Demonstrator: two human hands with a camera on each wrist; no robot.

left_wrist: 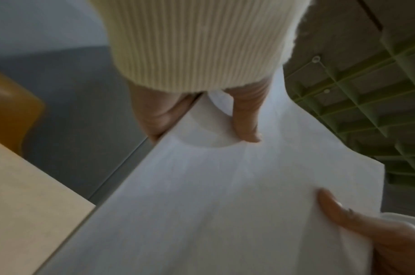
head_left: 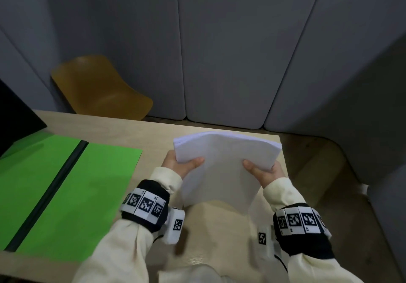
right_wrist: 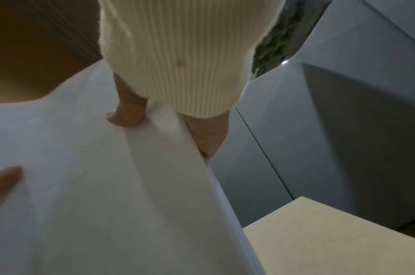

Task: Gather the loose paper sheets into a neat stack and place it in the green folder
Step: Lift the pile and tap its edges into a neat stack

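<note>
A stack of white paper sheets (head_left: pixel 222 168) is held up on edge above the wooden table (head_left: pixel 153 129), its lower edge near the tabletop. My left hand (head_left: pixel 182 164) grips the stack's left side, thumb on the near face and fingers behind. My right hand (head_left: pixel 263 170) grips the right side the same way. The left wrist view shows the paper stack (left_wrist: pixel 213 195) with my left hand (left_wrist: pixel 202 119) pinching it; the right wrist view shows the paper stack (right_wrist: pixel 95 186) pinched by my right hand (right_wrist: pixel 169 128). The green folder (head_left: pixel 72 190) lies open and flat at the left.
A dark screen (head_left: pixel 15 115) stands at the far left over the folder's corner. A mustard chair (head_left: pixel 98 87) sits behind the table, before grey wall panels (head_left: pixel 219 52). The table's right edge (head_left: pixel 283 151) runs just beside my right hand.
</note>
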